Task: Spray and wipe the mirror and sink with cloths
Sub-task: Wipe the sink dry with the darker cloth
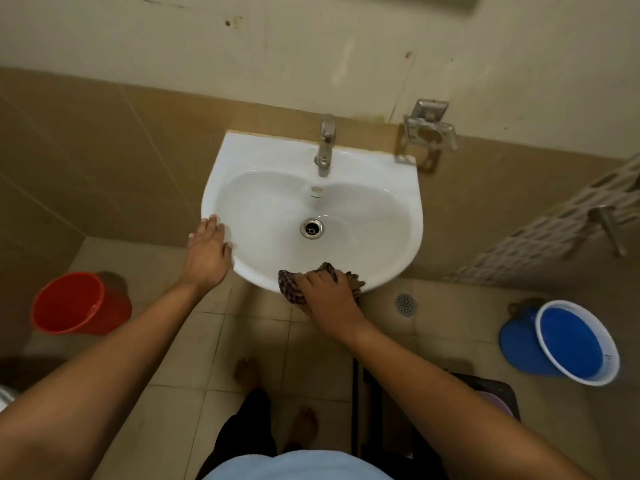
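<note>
A white wall-hung sink [266,157] fills the middle of the head view, with a metal tap [325,147] at its back and a drain [312,228] in the bowl. My left hand [207,251] rests flat on the sink's left front rim, fingers straight. My right hand [329,299] presses a dark checked cloth [291,285] against the front rim, fingers curled over it. Only the bottom edge of the mirror [415,1] shows at the top of the frame. No spray bottle is in sight.
A red bucket [74,304] stands on the tiled floor at left. A blue bucket [571,344] stands at right. A metal soap holder [429,129] is fixed to the wall right of the tap. A floor drain [406,304] lies below the sink. A dark stool [491,393] stands near my right arm.
</note>
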`<move>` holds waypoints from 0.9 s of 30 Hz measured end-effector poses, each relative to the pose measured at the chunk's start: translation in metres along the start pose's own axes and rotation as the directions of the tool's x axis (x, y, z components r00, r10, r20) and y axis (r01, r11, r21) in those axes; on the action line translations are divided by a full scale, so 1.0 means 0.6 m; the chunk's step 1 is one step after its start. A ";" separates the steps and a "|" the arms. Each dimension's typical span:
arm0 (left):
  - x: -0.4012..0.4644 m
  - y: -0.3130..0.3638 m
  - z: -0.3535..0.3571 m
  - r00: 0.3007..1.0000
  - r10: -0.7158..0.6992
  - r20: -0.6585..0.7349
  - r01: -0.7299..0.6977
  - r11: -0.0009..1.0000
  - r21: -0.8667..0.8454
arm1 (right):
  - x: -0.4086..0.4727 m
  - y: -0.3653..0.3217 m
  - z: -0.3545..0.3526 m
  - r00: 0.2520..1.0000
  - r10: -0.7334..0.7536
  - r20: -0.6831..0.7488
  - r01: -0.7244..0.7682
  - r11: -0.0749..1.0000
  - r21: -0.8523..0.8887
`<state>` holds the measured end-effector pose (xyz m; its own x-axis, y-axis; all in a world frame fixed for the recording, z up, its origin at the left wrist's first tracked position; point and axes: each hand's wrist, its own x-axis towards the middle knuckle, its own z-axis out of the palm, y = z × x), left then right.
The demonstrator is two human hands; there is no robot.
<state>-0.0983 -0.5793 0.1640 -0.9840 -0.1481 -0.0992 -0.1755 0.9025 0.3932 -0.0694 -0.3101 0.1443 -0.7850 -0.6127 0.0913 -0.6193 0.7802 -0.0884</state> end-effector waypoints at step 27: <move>0.071 -0.036 -0.018 0.981 0.129 0.146 -0.156 0.970 0.187 | -0.031 0.069 -0.073 0.853 0.464 0.240 -0.495 0.865 0.084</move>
<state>-0.1371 -0.6092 0.1612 -0.9833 0.0304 -0.1794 -0.0112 0.9740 0.2263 -0.0799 -0.2611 0.1826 -0.9610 -0.1904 -0.2008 -0.1489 0.9674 -0.2047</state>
